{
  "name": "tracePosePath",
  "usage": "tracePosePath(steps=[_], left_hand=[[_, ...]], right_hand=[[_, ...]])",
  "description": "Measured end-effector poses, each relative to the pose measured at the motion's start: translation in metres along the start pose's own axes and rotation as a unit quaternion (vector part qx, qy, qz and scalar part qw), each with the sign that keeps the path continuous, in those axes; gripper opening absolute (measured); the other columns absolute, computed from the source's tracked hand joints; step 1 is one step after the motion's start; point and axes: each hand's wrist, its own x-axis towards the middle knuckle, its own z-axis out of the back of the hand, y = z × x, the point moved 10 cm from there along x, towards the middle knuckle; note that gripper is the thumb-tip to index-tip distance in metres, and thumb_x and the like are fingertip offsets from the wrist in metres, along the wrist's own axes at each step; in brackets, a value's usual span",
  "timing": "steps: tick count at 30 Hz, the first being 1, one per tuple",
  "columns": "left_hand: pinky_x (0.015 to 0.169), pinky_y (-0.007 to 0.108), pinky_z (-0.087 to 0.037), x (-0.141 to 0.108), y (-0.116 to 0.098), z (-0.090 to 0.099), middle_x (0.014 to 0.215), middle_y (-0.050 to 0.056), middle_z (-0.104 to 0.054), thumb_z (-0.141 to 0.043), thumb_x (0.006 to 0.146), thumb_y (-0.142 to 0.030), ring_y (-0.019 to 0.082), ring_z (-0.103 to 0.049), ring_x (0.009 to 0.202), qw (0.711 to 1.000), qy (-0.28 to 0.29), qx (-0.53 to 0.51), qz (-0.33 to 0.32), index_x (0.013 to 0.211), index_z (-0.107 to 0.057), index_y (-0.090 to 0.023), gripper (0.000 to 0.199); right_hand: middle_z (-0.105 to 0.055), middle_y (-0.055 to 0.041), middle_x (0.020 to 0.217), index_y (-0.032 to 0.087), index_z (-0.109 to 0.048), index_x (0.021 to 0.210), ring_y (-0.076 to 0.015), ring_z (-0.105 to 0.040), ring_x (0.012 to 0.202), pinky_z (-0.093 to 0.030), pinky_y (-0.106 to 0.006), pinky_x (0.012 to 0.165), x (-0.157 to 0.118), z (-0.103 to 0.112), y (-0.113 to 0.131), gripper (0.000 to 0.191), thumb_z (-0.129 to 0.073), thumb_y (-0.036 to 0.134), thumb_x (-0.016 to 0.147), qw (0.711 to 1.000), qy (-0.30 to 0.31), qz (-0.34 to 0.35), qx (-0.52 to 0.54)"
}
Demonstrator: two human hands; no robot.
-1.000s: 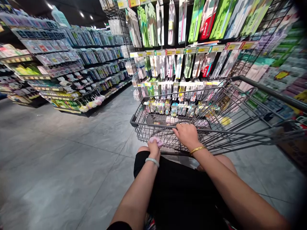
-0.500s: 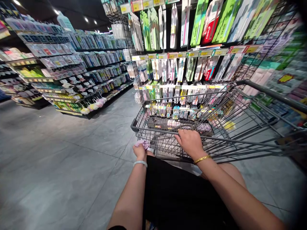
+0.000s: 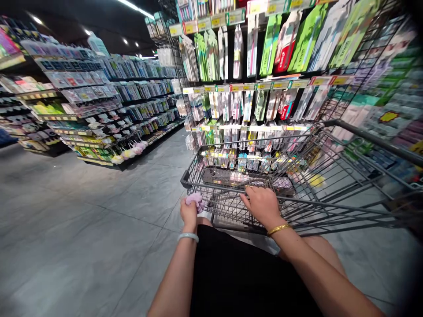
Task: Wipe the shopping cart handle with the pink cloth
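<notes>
My left hand (image 3: 189,213) is closed on a bunched purple cloth (image 3: 195,202), beside the front left corner of the shopping cart (image 3: 187,179). A pale bangle circles that wrist. Resting on the cart's near top rail, my right hand (image 3: 262,204) has its fingers curled over the metal, and a gold bracelet is on that wrist. The cart is a dark wire basket, and its handle bar (image 3: 373,141) reaches to the right. Low shelf goods show through the wires, so what lies inside the basket is hard to tell.
A rack of hanging toothbrush packs (image 3: 238,53) rises behind the cart. Shelves of packaged goods (image 3: 89,97) stand at the left beyond the grey floor (image 3: 82,229). More stacked packages (image 3: 393,116) are at the right. My lap in black (image 3: 244,277) is below.
The view has tilted up slightly, so shelves and cart sit lower in it. My left hand has shifted a little left, and more of the purple cloth shows. My right hand stays on the rail.
</notes>
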Motion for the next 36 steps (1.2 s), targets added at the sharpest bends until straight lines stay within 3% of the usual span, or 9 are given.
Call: tracePosePath(steps=[6, 10, 14, 19, 22, 25, 29, 33, 36], left_hand=[[0.076, 0.027, -0.047, -0.015, -0.077, -0.002, 0.093, 0.001, -0.063, -0.053, 0.078, -0.028, 0.017, -0.059, 0.082, 0.993, 0.017, -0.032, -0.109, 0.101, -0.057, -0.023, 0.024], [0.090, 0.035, -0.044, -0.014, -0.143, 0.013, 0.107, 0.007, -0.063, -0.055, 0.079, -0.030, 0.025, -0.056, 0.107, 0.944, -0.037, 0.172, -0.279, 0.103, -0.060, -0.022, 0.025], [0.068, 0.034, -0.042, -0.017, -0.165, -0.013, 0.100, 0.009, -0.062, -0.054, 0.082, -0.033, 0.027, -0.058, 0.089, 0.883, 0.053, 0.360, -0.295, 0.096, -0.064, -0.024, 0.020], [0.064, 0.031, -0.038, -0.080, -0.198, -0.065, 0.092, 0.006, -0.060, -0.055, 0.079, -0.027, 0.024, -0.058, 0.085, 0.814, 0.187, 0.370, -0.407, 0.090, -0.062, -0.024, 0.013], [0.070, 0.031, -0.042, -0.103, -0.207, -0.083, 0.091, 0.005, -0.061, -0.058, 0.075, -0.026, 0.023, -0.059, 0.087, 0.844, 0.230, 0.280, -0.396, 0.090, -0.062, -0.024, 0.016], [0.070, 0.030, -0.046, -0.110, -0.204, -0.093, 0.087, 0.003, -0.062, -0.060, 0.071, -0.025, 0.022, -0.060, 0.082, 0.905, 0.298, 0.093, -0.290, 0.094, -0.062, -0.022, 0.023], [0.059, 0.027, -0.049, -0.112, -0.194, -0.102, 0.091, 0.002, -0.065, -0.050, 0.078, -0.025, 0.018, -0.061, 0.070, 0.902, 0.404, -0.097, -0.120, 0.133, -0.046, -0.027, 0.055], [0.076, 0.035, -0.051, -0.076, -0.212, -0.081, 0.113, 0.007, -0.067, -0.045, 0.090, -0.039, 0.025, -0.064, 0.096, 0.903, 0.329, 0.057, -0.270, 0.131, -0.051, -0.028, 0.043], [0.095, 0.043, -0.042, -0.047, -0.203, -0.074, 0.116, 0.010, -0.068, -0.040, 0.095, -0.047, 0.029, -0.060, 0.110, 0.851, 0.227, 0.262, -0.394, 0.118, -0.062, -0.025, 0.039]], right_hand=[[-0.066, -0.0078, 0.080, 0.018, -0.062, 0.083, -0.0206, -0.056, 0.078, -0.024, -0.034, 0.072, 0.000, 0.000, 0.000, 0.037, -0.042, 0.046, 0.098, 1.000, -0.011, -0.015, 0.018], [-0.067, -0.0078, 0.085, 0.019, -0.061, 0.088, -0.0213, -0.057, 0.083, -0.026, -0.035, 0.075, 0.000, -0.002, -0.001, 0.036, -0.041, 0.047, 0.098, 0.999, 0.003, -0.015, 0.032], [-0.066, -0.0078, 0.085, 0.018, -0.062, 0.089, -0.0212, -0.057, 0.083, -0.029, -0.036, 0.076, 0.002, -0.001, -0.007, 0.038, -0.041, 0.049, 0.097, 0.998, 0.015, -0.025, 0.051], [-0.068, -0.0110, 0.096, 0.017, -0.064, 0.110, -0.0252, -0.059, 0.094, -0.034, -0.041, 0.089, 0.001, 0.005, -0.011, 0.047, -0.044, 0.057, 0.095, 0.995, 0.024, -0.044, 0.088], [-0.054, -0.0144, 0.138, 0.023, -0.041, 0.146, -0.0299, -0.048, 0.125, -0.029, -0.048, 0.107, 0.002, 0.013, 0.001, 0.069, -0.055, 0.059, 0.088, 0.988, 0.000, -0.006, 0.154], [-0.033, -0.0122, 0.156, 0.024, -0.019, 0.156, -0.0273, -0.033, 0.141, -0.026, -0.047, 0.115, 0.008, 0.015, 0.014, 0.090, -0.066, 0.045, 0.082, 0.967, -0.006, 0.022, 0.252], [-0.047, -0.0100, 0.142, 0.022, -0.037, 0.147, -0.0214, -0.044, 0.130, -0.040, -0.037, 0.108, 0.014, 0.027, 0.000, 0.069, -0.061, 0.023, 0.082, 0.941, -0.033, -0.036, 0.336], [-0.054, -0.0097, 0.132, 0.023, -0.047, 0.138, -0.0232, -0.048, 0.122, -0.042, -0.039, 0.103, 0.002, 0.054, -0.027, 0.059, -0.061, 0.018, 0.081, 0.961, -0.055, -0.019, 0.272], [-0.055, -0.0109, 0.129, 0.022, -0.047, 0.138, -0.0245, -0.052, 0.115, -0.045, -0.039, 0.097, -0.012, 0.058, -0.061, 0.059, -0.062, 0.022, 0.081, 0.975, -0.043, -0.073, 0.206]])
